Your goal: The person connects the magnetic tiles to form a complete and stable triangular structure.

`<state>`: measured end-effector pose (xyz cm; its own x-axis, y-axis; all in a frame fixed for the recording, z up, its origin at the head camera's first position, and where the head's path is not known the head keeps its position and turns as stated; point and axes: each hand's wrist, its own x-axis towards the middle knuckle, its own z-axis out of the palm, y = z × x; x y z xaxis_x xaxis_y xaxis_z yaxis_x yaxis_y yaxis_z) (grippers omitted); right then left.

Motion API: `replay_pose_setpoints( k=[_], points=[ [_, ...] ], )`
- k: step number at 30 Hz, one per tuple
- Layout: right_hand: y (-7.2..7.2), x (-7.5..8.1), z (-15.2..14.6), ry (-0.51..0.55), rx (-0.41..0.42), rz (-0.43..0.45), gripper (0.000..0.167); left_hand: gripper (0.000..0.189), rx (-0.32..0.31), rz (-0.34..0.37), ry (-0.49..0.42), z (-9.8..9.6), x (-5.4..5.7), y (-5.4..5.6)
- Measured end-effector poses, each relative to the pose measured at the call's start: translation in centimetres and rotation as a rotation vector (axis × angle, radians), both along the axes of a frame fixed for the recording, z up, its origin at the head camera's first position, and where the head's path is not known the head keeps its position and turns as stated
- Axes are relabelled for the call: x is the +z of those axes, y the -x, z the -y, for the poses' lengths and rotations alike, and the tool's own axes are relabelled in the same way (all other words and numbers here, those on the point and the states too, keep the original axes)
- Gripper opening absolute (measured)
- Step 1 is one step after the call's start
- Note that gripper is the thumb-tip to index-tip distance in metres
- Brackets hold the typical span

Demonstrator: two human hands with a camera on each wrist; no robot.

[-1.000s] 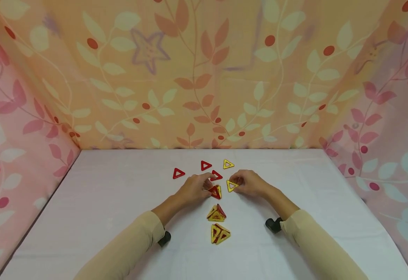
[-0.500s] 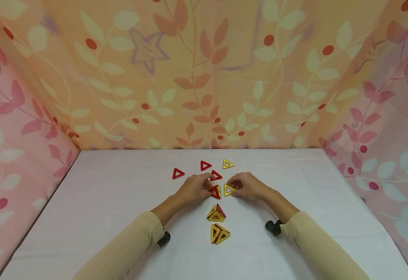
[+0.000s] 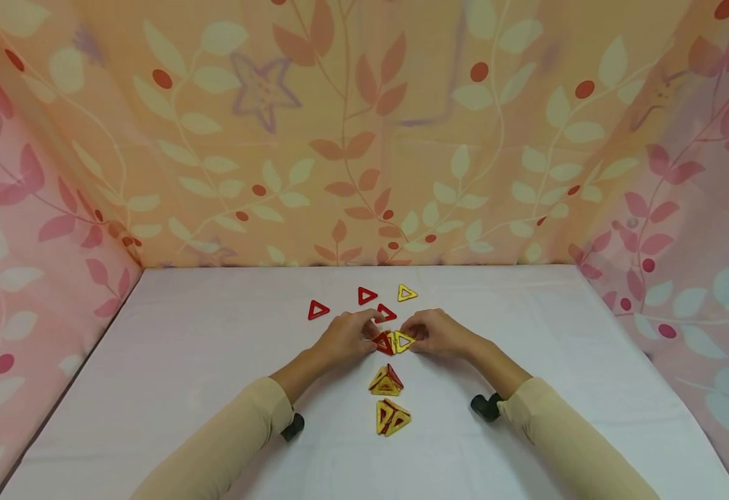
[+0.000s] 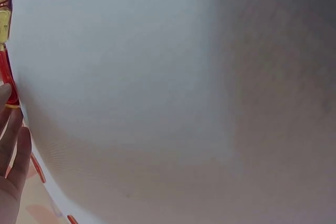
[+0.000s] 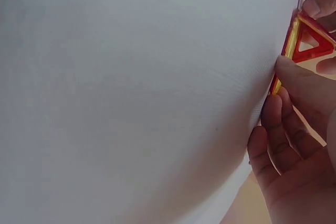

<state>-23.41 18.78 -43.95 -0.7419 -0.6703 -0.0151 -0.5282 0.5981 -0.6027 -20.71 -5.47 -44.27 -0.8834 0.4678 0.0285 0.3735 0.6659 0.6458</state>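
A red-and-yellow assembly of triangular tiles (image 3: 384, 344), the reference for every position here, stands on the white cloth between my two hands. My left hand (image 3: 344, 337) grips it from its left side, thumb and fingers on a red tile. My right hand (image 3: 442, 333) pinches a yellow triangular tile (image 3: 396, 342) by its right corner, just right of the assembly; the tile's left edge appears to meet it. Directly beyond the assembly lies a red triangular tile (image 3: 387, 319), partly covered by my left fingers; I cannot tell whether they touch it. Farther beyond are a second red tile (image 3: 368, 300), slightly left, and a loose yellow tile (image 3: 407, 298), slightly right. A third red tile (image 3: 319, 314) lies beyond and well to the left. On my side of the assembly sits a red-and-yellow pyramid (image 3: 387, 382), with another pyramid (image 3: 393, 419) nearer to me. Beige sleeves cover my forearms, either side of these, and a leaf-patterned curtain (image 3: 364, 160) hangs well beyond the assembly.
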Motion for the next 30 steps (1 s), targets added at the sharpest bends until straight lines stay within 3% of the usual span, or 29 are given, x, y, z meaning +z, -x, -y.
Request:
replay_pose_setpoints(
  k=[24, 30],
  points=[
    [-0.36, 0.05, 0.51, 0.024, -0.057, 0.039, 0.028, 0.049, -0.018, -0.022, -0.003, 0.03, -0.25, -0.02],
    [-0.36, 0.25, 0.53, 0.036, -0.038, 0.030, 0.029, 0.049, -0.025, -0.025, -0.007, 0.07, -0.37, 0.05]
  ],
)
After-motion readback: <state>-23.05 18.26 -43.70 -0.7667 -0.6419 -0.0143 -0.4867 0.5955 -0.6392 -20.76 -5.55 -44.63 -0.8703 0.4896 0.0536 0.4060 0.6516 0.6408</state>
